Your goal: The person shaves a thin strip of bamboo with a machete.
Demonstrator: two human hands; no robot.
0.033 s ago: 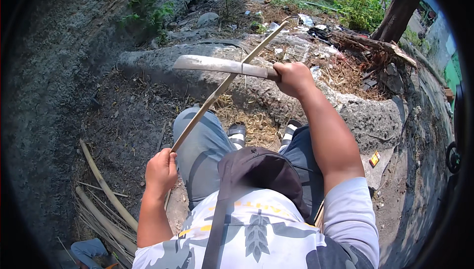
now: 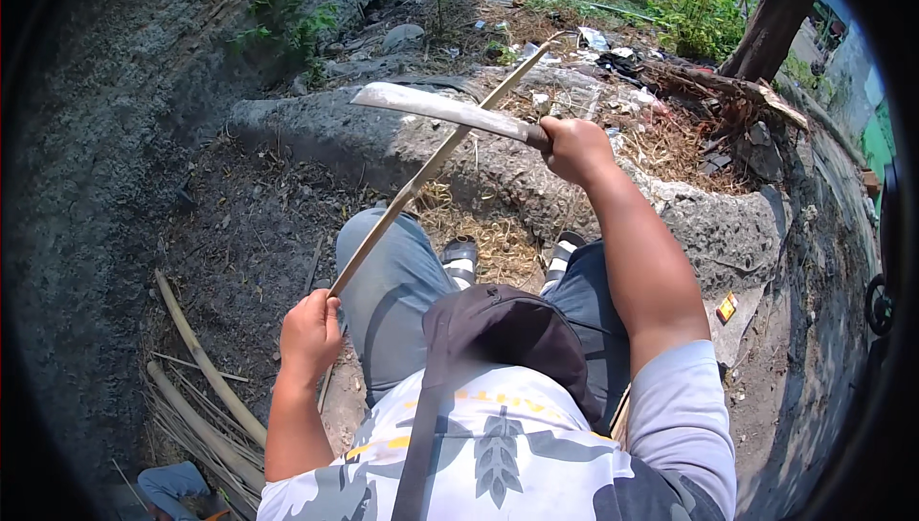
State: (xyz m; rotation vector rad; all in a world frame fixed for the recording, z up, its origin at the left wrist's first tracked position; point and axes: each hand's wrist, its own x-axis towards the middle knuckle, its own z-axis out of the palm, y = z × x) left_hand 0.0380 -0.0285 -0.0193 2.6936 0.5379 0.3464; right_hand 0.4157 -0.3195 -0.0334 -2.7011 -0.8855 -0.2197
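My left hand (image 2: pixel 311 334) is closed round the near end of a long, narrow bamboo strip (image 2: pixel 383 224). The strip slants up and away to the right, past my left knee. Wrapped round the handle of a machete (image 2: pixel 431 106) is my right hand (image 2: pixel 578 151), out in front on the right. The broad, pale blade points left and lies across the upper part of the strip, covering a short length of it. Whether the blade's edge bites into the strip cannot be made out.
A rough stone ledge (image 2: pixel 708 234) runs in front of my feet, with shavings (image 2: pixel 498 243) between them. More long strips (image 2: pixel 206 368) lie at the lower left. Beyond the ledge are litter, plants and a tree trunk (image 2: pixel 775 19). A wall (image 2: pixel 105 138) stands at left.
The machete's tip has swung up and a little to the right, so the blade tilts more. My right hand has shifted slightly right. My left hand and the strip have barely moved.
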